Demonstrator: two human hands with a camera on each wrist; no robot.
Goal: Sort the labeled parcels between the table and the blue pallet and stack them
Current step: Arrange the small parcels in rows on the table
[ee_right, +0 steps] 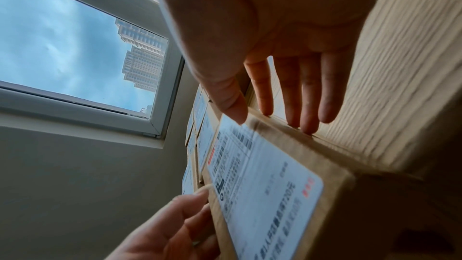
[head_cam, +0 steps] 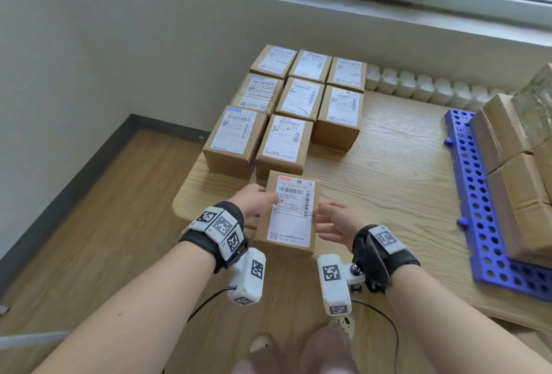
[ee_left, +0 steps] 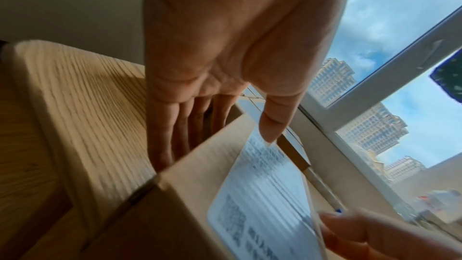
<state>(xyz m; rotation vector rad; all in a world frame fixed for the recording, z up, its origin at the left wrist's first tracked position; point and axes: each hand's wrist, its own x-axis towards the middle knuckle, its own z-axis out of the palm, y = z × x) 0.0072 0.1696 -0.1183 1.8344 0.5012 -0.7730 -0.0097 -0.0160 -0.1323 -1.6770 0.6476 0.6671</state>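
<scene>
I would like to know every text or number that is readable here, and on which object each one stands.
"700 E266 00 666", roughly: top line of the label on the near parcel between the left hand and right hand.
The label's other print: too small.
Labels on the grouped parcels: blurred.
Wristband markers: patterns, no words.

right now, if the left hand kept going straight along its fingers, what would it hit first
Probably the front labeled parcel in the middle column. The left hand points away along the left side of the near parcel, and that parcel stands just beyond its fingertips, though depth is unclear.
</scene>
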